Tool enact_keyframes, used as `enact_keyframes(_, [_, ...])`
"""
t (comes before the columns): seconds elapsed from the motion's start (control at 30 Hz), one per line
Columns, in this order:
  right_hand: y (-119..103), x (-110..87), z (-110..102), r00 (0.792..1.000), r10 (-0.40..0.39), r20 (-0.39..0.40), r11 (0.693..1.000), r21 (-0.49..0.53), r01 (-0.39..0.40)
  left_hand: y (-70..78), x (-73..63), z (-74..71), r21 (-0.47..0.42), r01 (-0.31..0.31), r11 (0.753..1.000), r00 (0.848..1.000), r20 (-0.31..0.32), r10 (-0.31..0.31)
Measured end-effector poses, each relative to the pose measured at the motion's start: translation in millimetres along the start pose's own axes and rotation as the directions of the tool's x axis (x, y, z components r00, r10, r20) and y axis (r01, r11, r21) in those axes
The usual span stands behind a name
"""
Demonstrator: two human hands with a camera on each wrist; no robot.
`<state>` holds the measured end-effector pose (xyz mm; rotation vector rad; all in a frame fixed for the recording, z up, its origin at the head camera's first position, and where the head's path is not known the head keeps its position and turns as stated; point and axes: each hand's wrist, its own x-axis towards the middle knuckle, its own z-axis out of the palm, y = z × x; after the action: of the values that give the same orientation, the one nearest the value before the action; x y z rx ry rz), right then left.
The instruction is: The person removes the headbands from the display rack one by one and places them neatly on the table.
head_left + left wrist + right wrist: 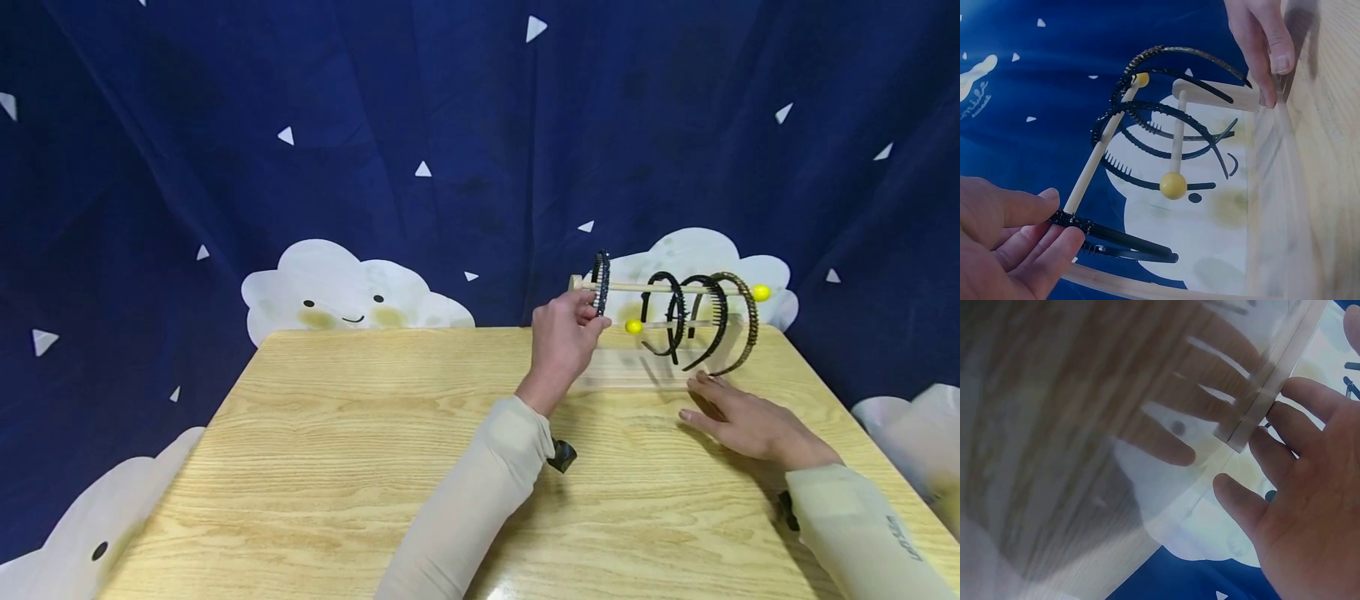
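Note:
A wooden headband rack (626, 287) stands at the table's back right, with two rods ending in yellow balls. My left hand (564, 337) pinches a black beaded headband (602, 271) between thumb and fingers near the left end of the upper rod. In the left wrist view that headband (1132, 239) sits by the rod with its ends pointing away from the hand. Three more headbands hang farther right: a plain black one (680, 312), a toothed black one (722, 312) and a brown-gold one (752, 321). My right hand (757, 427) has its fingers extended against the rack's base (1254, 419).
The rack stands on a light wood-grain table (337, 450). Behind the table hangs a dark blue curtain (420, 108) with white triangles and smiling clouds. A yellow ball (633, 326) on the lower rod juts forward to the right of the left hand.

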<state>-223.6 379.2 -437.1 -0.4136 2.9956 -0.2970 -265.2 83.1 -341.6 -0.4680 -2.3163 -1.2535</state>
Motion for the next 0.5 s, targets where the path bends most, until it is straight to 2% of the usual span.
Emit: enact_keyframes(0.5, [-2.8, -3.1, 0.1, 1.000, 0.008, 0.003, 1.000, 0.008, -0.008, 5.5, 6.1, -6.8, -0.054, -0.041, 0.998, 0.998, -0.060, 0.038])
